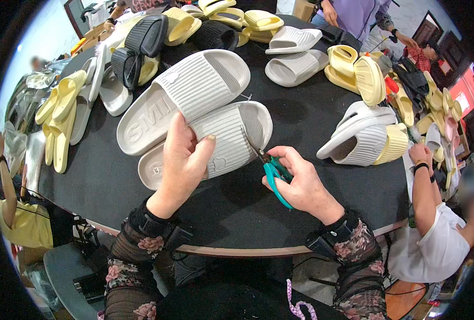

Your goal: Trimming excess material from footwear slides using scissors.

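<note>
Two light grey ribbed slide sandals lie side by side before me, the farther slide [205,85] and the nearer slide [223,136]. My left hand [181,162] is closed on the nearer slide, thumb on its ribbed strap and fingers at the strap's inner edge. In my right hand [303,186] is a pair of small cutters [275,176] with teal handles. Their dark tips touch or nearly touch the strap's edge at the slide's toe end; the exact contact is too small to tell. A thin bit sticks up between the two slides' toe ends.
The round black table [237,213] bears several more slides. Grey and yellow slides [365,138] stack at right, yellow slides [63,120] at left, black slides [146,34] at the back. Co-workers surround the table, one in a white shirt [429,245] close on the right.
</note>
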A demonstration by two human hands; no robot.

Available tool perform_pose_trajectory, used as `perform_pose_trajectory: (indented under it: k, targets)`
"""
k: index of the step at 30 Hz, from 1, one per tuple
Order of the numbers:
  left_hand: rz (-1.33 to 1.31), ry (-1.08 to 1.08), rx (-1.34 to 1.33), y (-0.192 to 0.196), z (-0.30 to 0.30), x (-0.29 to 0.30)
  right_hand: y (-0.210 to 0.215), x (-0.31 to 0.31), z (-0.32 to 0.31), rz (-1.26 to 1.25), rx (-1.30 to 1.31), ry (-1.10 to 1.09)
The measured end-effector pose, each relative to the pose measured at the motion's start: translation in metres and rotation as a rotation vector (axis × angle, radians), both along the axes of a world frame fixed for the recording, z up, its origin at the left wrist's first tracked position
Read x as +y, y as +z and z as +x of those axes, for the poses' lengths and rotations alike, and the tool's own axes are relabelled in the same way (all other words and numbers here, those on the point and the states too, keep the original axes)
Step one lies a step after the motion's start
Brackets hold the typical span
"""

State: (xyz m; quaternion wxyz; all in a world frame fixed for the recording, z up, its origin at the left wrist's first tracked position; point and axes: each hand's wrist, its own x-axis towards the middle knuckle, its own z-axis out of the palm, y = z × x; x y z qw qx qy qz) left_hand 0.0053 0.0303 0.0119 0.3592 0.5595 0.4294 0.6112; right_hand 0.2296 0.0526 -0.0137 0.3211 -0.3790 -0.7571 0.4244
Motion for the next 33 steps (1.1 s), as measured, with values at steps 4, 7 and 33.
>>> perform_pose_trajectory:
  k: [4,7,33]
  targets:
    - [-0.006,-0.027,0.0,-0.001,0.002,-0.001,-0.001,0.001,0.0,-0.02,0.031,0.001]
    - [-0.074,-0.003,0.045,-0.006,-0.001,0.0,0.0,0.001,0.0,-0.03,0.029,-0.003]
    - [0.022,-0.112,0.032,-0.01,0.007,0.0,0.001,0.002,0.0,-0.045,0.038,-0.09]
